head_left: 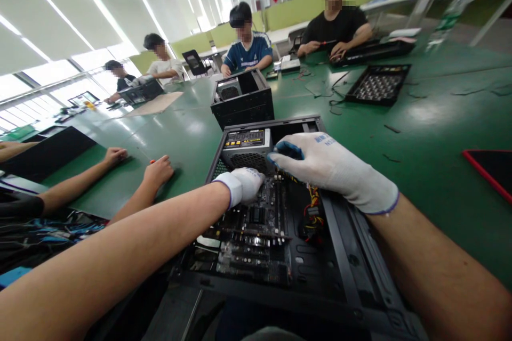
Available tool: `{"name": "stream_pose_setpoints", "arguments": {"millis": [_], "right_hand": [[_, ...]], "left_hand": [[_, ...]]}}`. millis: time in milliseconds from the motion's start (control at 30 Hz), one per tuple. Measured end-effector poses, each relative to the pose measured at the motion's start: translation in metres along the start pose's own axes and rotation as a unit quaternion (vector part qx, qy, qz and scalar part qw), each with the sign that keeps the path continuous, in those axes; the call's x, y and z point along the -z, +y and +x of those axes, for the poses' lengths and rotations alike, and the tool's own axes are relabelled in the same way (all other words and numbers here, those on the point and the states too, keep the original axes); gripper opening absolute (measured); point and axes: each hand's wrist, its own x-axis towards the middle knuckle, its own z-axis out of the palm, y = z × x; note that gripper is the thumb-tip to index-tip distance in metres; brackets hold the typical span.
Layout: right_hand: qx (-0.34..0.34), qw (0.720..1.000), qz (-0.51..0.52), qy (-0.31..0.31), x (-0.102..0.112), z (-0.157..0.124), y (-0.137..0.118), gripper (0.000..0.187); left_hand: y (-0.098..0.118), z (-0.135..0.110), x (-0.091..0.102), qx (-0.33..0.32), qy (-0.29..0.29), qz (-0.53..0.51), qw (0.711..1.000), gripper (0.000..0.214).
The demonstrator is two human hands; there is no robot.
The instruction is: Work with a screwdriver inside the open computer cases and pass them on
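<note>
An open black computer case (340,256) lies before me with its inside facing up. My left hand (246,185), in a white glove, reaches down over the motherboard (256,216), just below the power supply (247,141). Its fingers are curled, and their tips are hidden, so I cannot make out what they grip. My right hand (324,162), gloved in white with blue-coated fingers, bends over the case's right side. Thumb and fingertips come together beside the power supply's corner; whatever is between them is too small to tell. Red and yellow power cables (314,208) hang below this hand.
Beyond my case stands another black computer case (244,98). A black panel with a perforated pattern (378,85) lies at the back right of the green table (432,117). At left, a co-worker's hand (159,170) holds something orange. Several other people sit around the table.
</note>
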Motion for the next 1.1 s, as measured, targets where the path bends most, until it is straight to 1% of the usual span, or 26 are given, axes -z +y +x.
{"name": "stream_pose_setpoints", "arguments": {"millis": [167,333,500,600,733,833,867,933,1000,1033,1067,1100], "right_hand": [[0.009,1.000,0.006,0.000,0.000,0.000,0.000,0.038],[0.007,1.000,0.001,-0.011,0.003,0.000,-0.003,0.037],[0.009,1.000,0.008,-0.013,0.003,0.000,-0.004,0.037],[0.012,1.000,0.010,-0.013,0.003,-0.001,-0.004,0.037],[0.021,1.000,0.010,-0.002,0.002,0.000,-0.004,0.037],[0.017,0.999,0.017,0.022,0.003,-0.001,-0.005,0.038],[0.011,0.999,0.022,0.040,0.004,-0.003,-0.005,0.038],[-0.011,0.995,0.019,0.097,0.004,-0.012,-0.002,0.042],[-0.062,0.985,-0.001,0.160,0.004,-0.028,0.003,0.058],[-0.099,0.979,-0.003,0.177,0.003,-0.038,0.006,0.067],[-0.139,0.973,0.003,0.182,0.002,-0.049,0.008,0.075],[-0.173,0.970,0.022,0.169,0.000,-0.060,0.011,0.076]], "left_hand": [[-0.001,0.002,-0.001,0.002,-0.007,-0.001,1.000,0.049],[0.000,0.004,0.000,0.009,-0.006,-0.004,1.000,0.044],[0.001,0.006,0.000,0.001,-0.010,-0.007,1.000,0.046],[-0.001,0.007,-0.002,-0.002,-0.008,-0.012,1.000,0.053],[-0.002,0.003,0.001,0.004,0.007,-0.023,1.000,0.072],[-0.001,-0.007,0.008,0.009,0.035,-0.040,0.999,0.071],[0.000,-0.012,0.011,0.010,0.046,-0.047,0.998,0.067],[0.001,-0.022,0.016,0.007,0.074,-0.066,0.995,0.056],[0.003,-0.034,0.020,-0.003,0.106,-0.084,0.991,0.044],[0.003,-0.040,0.022,-0.010,0.121,-0.091,0.988,0.040],[0.004,-0.048,0.024,-0.017,0.138,-0.099,0.985,0.037],[0.005,-0.057,0.025,-0.025,0.159,-0.109,0.981,0.036]]}}
